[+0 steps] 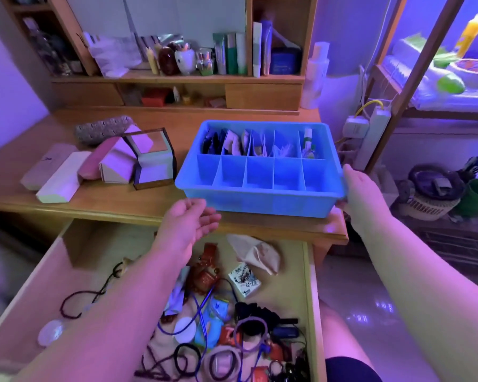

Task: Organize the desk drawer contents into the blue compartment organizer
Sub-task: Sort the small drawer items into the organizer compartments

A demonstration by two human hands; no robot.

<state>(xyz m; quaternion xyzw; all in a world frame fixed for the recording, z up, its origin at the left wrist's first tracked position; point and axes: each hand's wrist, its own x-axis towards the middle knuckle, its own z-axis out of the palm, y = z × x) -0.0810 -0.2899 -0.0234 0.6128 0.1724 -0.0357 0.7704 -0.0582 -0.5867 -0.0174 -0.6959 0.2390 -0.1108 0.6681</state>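
Desk | right hand grips organizer, fingers hidden | left hand fingers open

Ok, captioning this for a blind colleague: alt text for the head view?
A person's right hand grips the right end of a blue compartment organizer on a wooden desk; the left hand hovers open over an open, cluttered drawer.
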